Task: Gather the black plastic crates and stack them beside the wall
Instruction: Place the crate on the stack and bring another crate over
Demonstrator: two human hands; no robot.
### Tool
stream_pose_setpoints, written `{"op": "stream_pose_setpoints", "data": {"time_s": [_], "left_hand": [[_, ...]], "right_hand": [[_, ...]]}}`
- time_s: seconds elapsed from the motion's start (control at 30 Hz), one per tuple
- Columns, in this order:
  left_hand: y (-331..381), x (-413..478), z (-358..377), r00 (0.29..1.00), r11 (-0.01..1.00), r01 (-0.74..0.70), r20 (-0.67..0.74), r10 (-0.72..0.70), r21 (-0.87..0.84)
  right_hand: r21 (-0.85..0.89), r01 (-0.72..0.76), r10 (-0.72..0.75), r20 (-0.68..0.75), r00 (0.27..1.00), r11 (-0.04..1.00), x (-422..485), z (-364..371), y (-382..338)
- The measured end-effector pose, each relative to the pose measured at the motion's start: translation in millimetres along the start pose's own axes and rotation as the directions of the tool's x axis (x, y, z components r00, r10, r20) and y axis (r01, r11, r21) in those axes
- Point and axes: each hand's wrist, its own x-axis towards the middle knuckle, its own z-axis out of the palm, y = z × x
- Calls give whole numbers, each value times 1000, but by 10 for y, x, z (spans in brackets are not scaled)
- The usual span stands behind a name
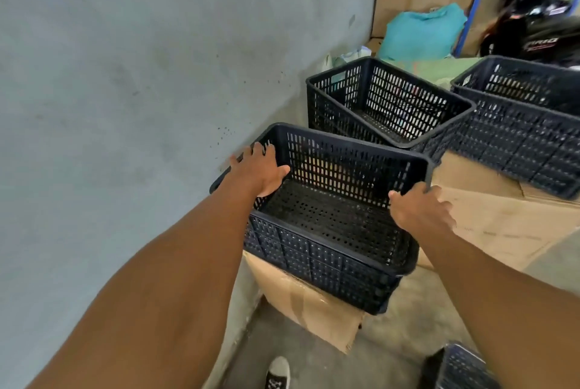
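Below the right forearm, at the bottom edge of view, part of another crate (464, 368) is seen on the floor, near a shoe (277, 371). Between the two hands the near crate (329, 231) is held: the left hand (262, 170) is closed over its left short rim, thumb inside, fingers outside; the right hand (419, 206) is closed over the right short rim. The long axis runs hand to hand, roughly parallel to the grey wall (125, 106) just left of the left hand. The crate appears to rest on, or just above, a cardboard box (310, 304); contact cannot be confirmed. Both hands are judged about equally near, so a level two-handed carry is suggested.

Beyond the fingertips a second crate (389, 102) stands empty and close to the wall, almost touching the held one's far rim. Right of it, past the right hand, a third crate (527, 128) sits on a larger carton (502, 216).

Judgement: the coming move depends on lifting the held crate forward and above the second crate's rim; little room is left on the wall side, more open room lies to the right.
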Motion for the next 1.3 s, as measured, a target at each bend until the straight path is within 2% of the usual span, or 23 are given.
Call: {"op": "stream_pose_setpoints", "data": {"time_s": [0.17, 0.33, 0.5, 0.63, 0.7, 0.77, 0.9, 1.07, 1.2, 1.3], "left_hand": [[-366, 654, 153, 996, 996, -82, 21, 81, 47], [-657, 1181, 277, 995, 996, -79, 68, 75, 52], [-872, 1523, 588, 987, 986, -114, 131, 98, 122], [-937, 1714, 845, 987, 983, -113, 133, 94, 143], [-920, 1789, 892, 995, 993, -50, 88, 40, 108], [-913, 1841, 879, 998, 996, 18, 56, -23, 83], [-895, 1777, 807, 999, 996, 38, 17, -40, 75], [-572, 1368, 636, 979, 978, 202, 16, -201, -60], [-249, 831, 556, 966, 965, 231, -88, -243, -125], [36, 279, 520, 957, 959, 216, -157, -245, -182]], "right_hand": [[73, -178, 182, -48, 982, 981, 127, 237, -211], [50, -372, 375, -89, 923, 927, 229, 399, -345], [-24, -442, 436, -133, 890, 897, 345, 544, -434], [-50, -447, 428, -211, 879, 893, 402, 631, -407], [-48, -445, 422, -238, 875, 894, 420, 650, -359], [-38, -450, 429, -240, 871, 892, 406, 625, -320], [-11, -438, 422, -242, 874, 899, 310, 526, -167], [-46, -408, 390, -212, 896, 912, 115, 357, 244], [36, -391, 389, -220, 894, 919, -82, 125, 722], [78, -294, 304, -275, 912, 952, -233, -92, 1232]]}}
